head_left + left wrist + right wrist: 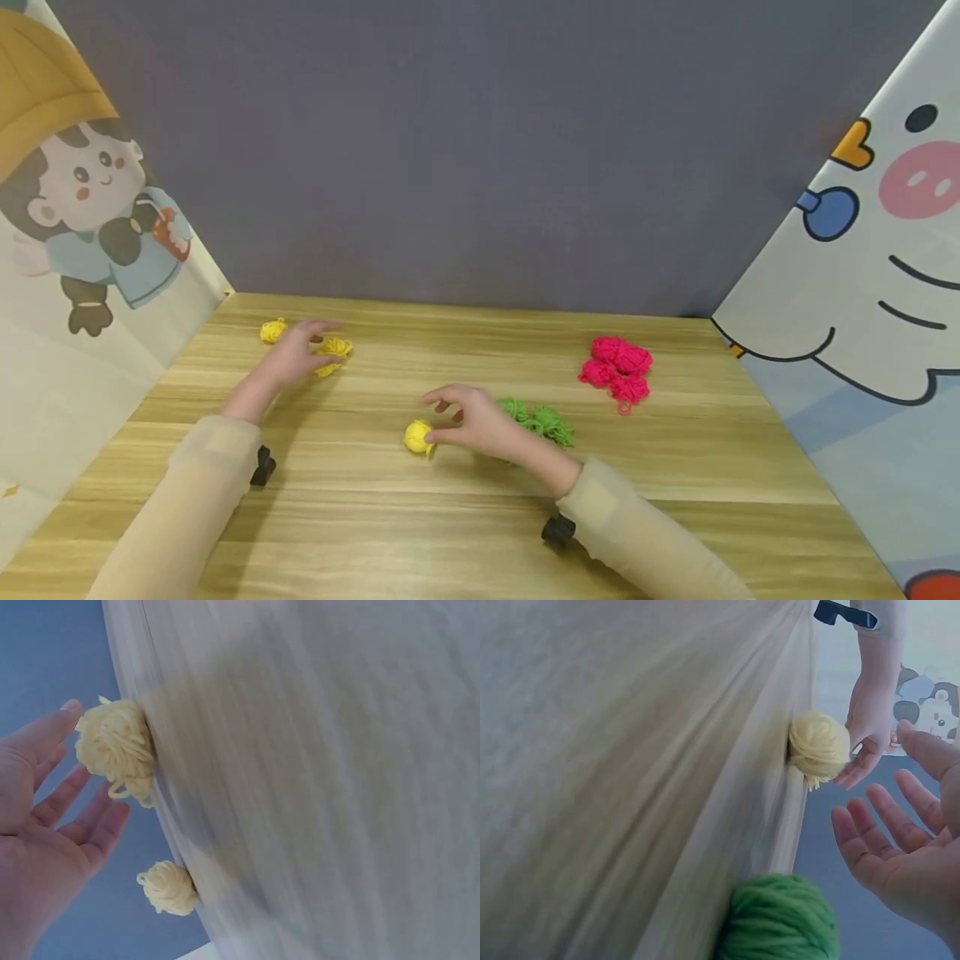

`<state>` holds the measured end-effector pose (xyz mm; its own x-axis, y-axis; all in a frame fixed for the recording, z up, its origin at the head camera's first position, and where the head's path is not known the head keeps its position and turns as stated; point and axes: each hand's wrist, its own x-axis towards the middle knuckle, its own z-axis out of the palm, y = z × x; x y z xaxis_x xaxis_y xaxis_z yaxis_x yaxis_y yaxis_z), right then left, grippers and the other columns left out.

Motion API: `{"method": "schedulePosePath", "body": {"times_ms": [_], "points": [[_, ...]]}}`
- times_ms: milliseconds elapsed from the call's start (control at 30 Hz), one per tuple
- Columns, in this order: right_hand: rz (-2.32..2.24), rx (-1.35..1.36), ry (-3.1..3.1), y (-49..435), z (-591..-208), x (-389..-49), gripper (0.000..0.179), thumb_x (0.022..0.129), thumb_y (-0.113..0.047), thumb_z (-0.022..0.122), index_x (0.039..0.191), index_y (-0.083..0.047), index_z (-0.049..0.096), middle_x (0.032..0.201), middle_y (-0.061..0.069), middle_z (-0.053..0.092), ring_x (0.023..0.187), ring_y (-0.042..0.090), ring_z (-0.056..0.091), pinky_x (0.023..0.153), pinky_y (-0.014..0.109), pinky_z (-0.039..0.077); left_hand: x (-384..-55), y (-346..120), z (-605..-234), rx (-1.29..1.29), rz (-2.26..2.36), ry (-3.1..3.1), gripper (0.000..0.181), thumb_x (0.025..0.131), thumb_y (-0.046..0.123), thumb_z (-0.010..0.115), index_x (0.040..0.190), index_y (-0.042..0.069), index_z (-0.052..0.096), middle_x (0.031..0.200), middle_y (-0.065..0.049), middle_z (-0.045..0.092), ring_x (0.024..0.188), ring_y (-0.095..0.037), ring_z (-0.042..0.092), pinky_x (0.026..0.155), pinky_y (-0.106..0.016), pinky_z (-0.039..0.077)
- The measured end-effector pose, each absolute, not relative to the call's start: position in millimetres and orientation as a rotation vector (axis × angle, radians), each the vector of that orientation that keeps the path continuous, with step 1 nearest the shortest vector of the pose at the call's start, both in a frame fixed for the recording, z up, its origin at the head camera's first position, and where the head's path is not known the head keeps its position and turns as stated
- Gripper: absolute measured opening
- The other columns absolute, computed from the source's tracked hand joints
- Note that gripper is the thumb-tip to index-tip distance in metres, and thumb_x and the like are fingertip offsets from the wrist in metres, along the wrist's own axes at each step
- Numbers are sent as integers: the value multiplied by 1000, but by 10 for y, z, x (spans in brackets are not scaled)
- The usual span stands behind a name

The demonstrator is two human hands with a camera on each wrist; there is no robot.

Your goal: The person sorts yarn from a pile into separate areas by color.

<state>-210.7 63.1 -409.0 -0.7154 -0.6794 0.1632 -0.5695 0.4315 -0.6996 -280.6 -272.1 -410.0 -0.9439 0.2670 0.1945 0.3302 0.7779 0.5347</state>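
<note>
My left hand hovers at the far left over a loose yellow yarn bundle, its fingers spread and relaxed. In the left wrist view the thumb tip lies right beside that bundle, and nothing is gripped. Behind the left wrist sits a smaller yellow yarn ball. At mid-table my right hand reaches over a round yellow yarn ball, thumb overlapping its edge in the head view. The right wrist view shows this hand's fingers loosely bent, apart from the ball. Green yarn lies partly hidden beneath the right hand and wrist.
Several pink yarn balls sit clustered at the back right of the wooden table. A dark grey panel rises along the back edge. Printed cartoon panels stand on the left and right sides.
</note>
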Motion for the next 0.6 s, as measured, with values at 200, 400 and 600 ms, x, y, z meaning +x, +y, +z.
{"method": "schedulePosePath", "body": {"times_ms": [200,400,600], "points": [[-1105,-1058,2497,556,-4136,-2162,42,81,-26,75,119,-12,64,118,0,64,105,16,59,80,19,53,-2839,-2767,-4112,-491,-872,-2904,47,84,8,70,125,-8,54,129,-31,50,102,-47,57,85,-53,51],[-1080,-1019,2450,504,-4156,-2207,40,81,-24,75,117,-12,65,116,-2,65,105,14,59,80,17,52,-2861,-2780,-4120,-432,-877,-2958,43,84,10,70,124,-3,58,128,-29,52,101,-43,59,82,-49,53],[-1032,-1014,2469,460,-4182,-2221,37,79,-24,77,113,-12,68,109,-2,68,98,13,63,81,19,52,-2885,-2788,-4130,-392,-905,-2995,44,84,9,70,125,-2,58,129,-27,52,101,-41,59,79,-45,55]]}}
